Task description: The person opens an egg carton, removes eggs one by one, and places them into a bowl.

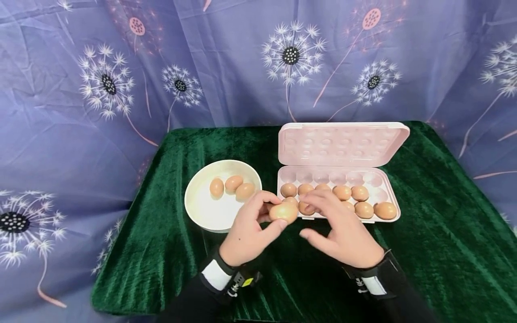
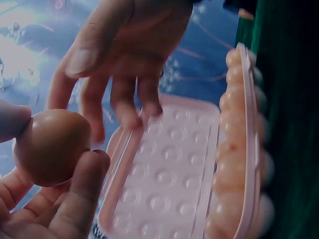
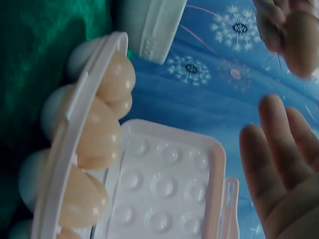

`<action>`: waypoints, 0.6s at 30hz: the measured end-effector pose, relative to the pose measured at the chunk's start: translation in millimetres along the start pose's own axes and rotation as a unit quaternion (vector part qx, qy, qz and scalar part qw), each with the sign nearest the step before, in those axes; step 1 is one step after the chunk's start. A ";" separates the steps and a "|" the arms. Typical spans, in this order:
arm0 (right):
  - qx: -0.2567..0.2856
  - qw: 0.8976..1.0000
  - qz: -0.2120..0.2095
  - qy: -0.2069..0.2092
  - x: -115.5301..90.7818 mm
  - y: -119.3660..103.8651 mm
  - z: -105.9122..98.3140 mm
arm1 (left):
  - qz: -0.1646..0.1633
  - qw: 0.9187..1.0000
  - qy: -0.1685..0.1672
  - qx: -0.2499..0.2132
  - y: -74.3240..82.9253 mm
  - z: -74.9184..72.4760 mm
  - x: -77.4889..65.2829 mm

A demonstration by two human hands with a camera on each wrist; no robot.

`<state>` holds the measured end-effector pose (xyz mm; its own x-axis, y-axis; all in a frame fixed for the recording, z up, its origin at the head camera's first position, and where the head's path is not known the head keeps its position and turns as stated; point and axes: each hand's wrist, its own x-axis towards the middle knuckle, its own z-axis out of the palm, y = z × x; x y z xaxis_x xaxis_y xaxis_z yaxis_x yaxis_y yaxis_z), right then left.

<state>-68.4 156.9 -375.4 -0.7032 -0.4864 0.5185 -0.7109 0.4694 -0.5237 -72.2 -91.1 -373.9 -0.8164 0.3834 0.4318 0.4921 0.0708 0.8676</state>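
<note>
My left hand [image 1: 249,231] pinches a brown egg [image 1: 284,212] between thumb and fingers, in front of the gap between bowl and carton. In the left wrist view the same egg [image 2: 52,147] sits among the fingertips. My right hand [image 1: 343,229] is spread, fingers apart, just right of that egg and over the front of the pink egg carton [image 1: 396,207]; nothing is in it. The carton holds several brown eggs in its front and middle rows, partly hidden by the right hand. A white bowl [image 1: 202,211] on the left contains three brown eggs [image 1: 234,184].
The carton's pink lid [image 1: 339,148] stands raised at the back. Cups in the carton's back row hold no eggs. Dark green velvet cloth [image 1: 149,251] covers the table, and a purple dandelion-print curtain [image 1: 234,58] hangs behind it.
</note>
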 end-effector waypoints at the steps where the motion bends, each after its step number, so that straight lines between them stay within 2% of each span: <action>1: 0.004 1.000 -0.003 -0.012 -0.3 -0.8 2.4 | 0.002 1.000 -0.008 -0.001 0.1 3.9 0.0; 5: 0.007 0.999 -0.002 -0.036 -3.9 -3.2 9.4 | 0.005 1.000 -0.027 -0.006 -0.3 14.0 -0.4; 13: 0.020 1.000 -0.017 0.013 -4.0 -2.7 12.1 | 0.003 0.999 -0.045 -0.008 -2.6 19.1 0.3; 18: 0.012 1.000 0.000 0.009 -4.6 -1.4 8.3 | 0.013 0.998 -0.052 0.024 -5.8 19.1 2.8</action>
<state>-64.1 152.3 -382.6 -0.7038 -0.4732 0.5298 -0.7102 0.4519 -0.5397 -71.5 -72.9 -382.4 -0.7693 0.4783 0.4236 0.5278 0.1021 0.8432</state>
